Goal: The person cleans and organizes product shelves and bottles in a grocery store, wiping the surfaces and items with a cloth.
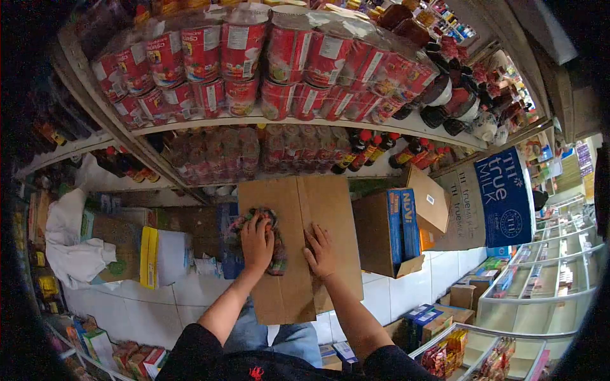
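Observation:
A brown cardboard box [330, 209] is in front of me, its flaps meeting along a seam down the middle. My left hand [257, 241] holds a crumpled multicoloured cloth [277, 260] against the left part of the cardboard, fingers bent over the fabric. Flat on the right part of the box lies my right hand [319, 251], fingers apart and nothing in it. What is inside the box is hidden.
Shelves with wrapped red cans [243, 41] and bottles [359, 149] stand ahead. To the right are an open carton with blue packs [402, 225] and a TH true MILK carton [505, 197]. A yellow-edged white box [168, 257] and white cloth [67, 235] are left.

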